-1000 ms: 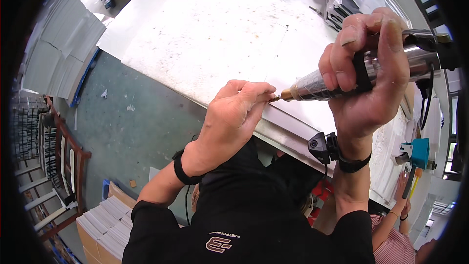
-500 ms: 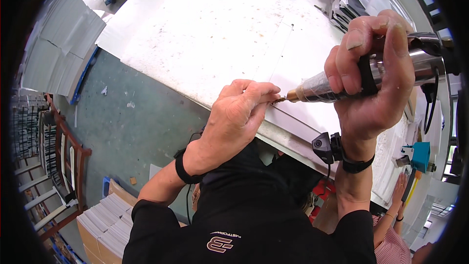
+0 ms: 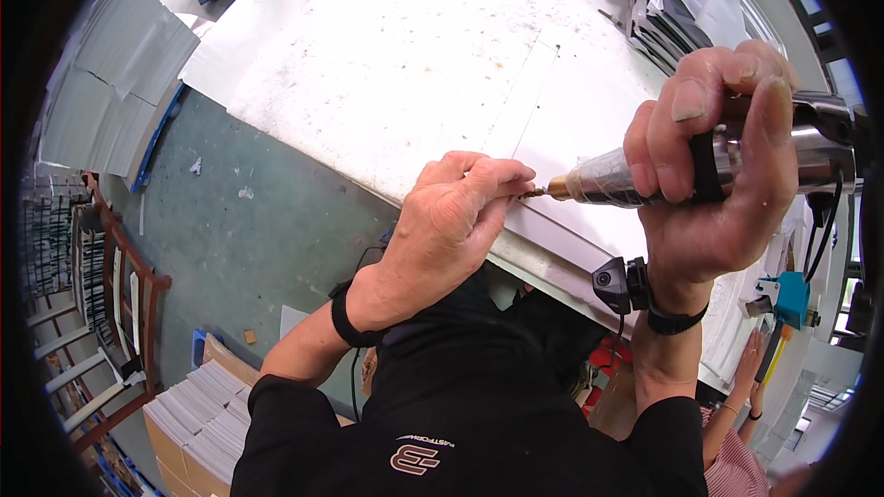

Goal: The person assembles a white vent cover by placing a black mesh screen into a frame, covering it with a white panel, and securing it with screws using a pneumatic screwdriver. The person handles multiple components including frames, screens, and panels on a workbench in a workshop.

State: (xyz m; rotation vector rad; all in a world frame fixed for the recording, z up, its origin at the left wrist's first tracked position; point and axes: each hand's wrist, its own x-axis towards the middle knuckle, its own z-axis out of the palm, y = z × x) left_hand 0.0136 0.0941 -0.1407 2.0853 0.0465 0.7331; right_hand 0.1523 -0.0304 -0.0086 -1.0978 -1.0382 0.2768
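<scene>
My right hand (image 3: 732,193) is wrapped round a silver power tool (image 3: 603,179) with a brass-coloured nose, its barrel partly covered in clear tape. From the nose a thin, dark, twisted-looking tip points left to my left hand (image 3: 442,216). The left fingers are pinched together right at that tip; what lies between them is hidden. Both hands are over the near edge of a white worktable (image 3: 387,64). Beneath the tool a long white strip or panel (image 3: 571,237) runs along the table edge. A small camera (image 3: 612,283) is strapped to my right wrist.
Dark flat pieces in white plastic wrap (image 3: 668,14) lie at the far right. At right stand a teal device (image 3: 790,299) and another person's hands (image 3: 753,364). White sheets (image 3: 120,83) are stacked at left; a carton of sheets (image 3: 198,419) stands lower left, near a brown metal rack (image 3: 129,262).
The tool and my right hand have shifted slightly right and nearer to me. My left hand has moved a little to the right, still pinched at the tip.
</scene>
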